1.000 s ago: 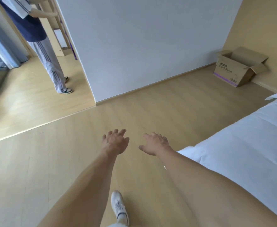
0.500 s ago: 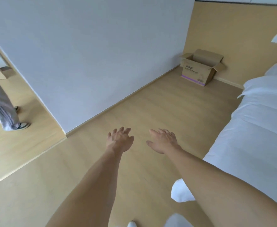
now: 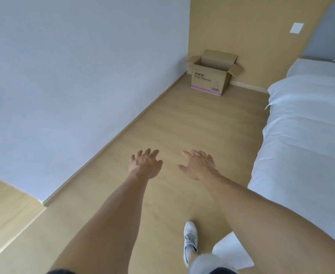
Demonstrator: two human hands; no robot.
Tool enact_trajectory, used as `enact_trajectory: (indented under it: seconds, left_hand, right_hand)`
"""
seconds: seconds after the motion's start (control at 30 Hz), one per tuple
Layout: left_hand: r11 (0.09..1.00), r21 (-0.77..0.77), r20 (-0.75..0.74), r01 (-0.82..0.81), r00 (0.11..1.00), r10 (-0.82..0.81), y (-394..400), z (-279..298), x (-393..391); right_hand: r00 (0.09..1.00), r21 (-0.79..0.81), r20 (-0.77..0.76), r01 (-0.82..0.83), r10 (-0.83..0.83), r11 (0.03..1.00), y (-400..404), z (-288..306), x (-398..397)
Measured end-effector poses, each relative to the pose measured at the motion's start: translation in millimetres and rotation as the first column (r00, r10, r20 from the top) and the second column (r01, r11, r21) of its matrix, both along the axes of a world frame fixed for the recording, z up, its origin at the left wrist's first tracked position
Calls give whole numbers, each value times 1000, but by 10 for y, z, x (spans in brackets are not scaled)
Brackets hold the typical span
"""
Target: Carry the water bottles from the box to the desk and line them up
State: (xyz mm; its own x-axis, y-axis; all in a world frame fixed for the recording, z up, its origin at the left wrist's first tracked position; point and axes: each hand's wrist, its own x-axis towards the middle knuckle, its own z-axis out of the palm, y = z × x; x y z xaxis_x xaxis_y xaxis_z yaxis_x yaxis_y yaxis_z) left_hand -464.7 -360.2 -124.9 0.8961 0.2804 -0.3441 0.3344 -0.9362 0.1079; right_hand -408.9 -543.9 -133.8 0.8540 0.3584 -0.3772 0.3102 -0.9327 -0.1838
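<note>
Both arms are reaching forward over the wooden floor [image 3: 192,123]. The left hand [image 3: 145,165] is hanging at 6 o'clock of centre, fingers spread and relaxed, gripping nothing. The right hand [image 3: 199,165] is hovering just beside it at 5 o'clock, palm down, fingers extended and loosely apart, likewise holding nothing. The two hands are sitting apart from each other, neither one touching anything.

The cardboard box [image 3: 212,76] is standing on the floor at 1 o'clock, well apart from both hands, in the corner where the white wall [image 3: 73,76] is meeting the tan wall [image 3: 251,32]. Its flaps are standing open; its contents cannot be made out, so no water bottles are showing.

A white bed [image 3: 305,135] is running along the 3 o'clock side. A white shoe [image 3: 190,240] is stepping on the floor at 6 o'clock.
</note>
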Motion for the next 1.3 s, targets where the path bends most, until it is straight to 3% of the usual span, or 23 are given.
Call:
enact_trajectory:
  seconds: [0.3,0.83,1.3]
  left_hand:
    - [996,1,22,86,996,-86,-12,167,1885]
    - [960,-4,13,280,960,-280,357,-82,4560]
    - [884,-5,7,468,884,-468,1178,105,6940]
  right_hand:
    - [995,-11,-46,85,-85,996,36,117,1745]
    - [955,-61,-52,289,-292,955,283,11,3978]
    - [884,-62,-29,464,-466,884,1144,176,6040]
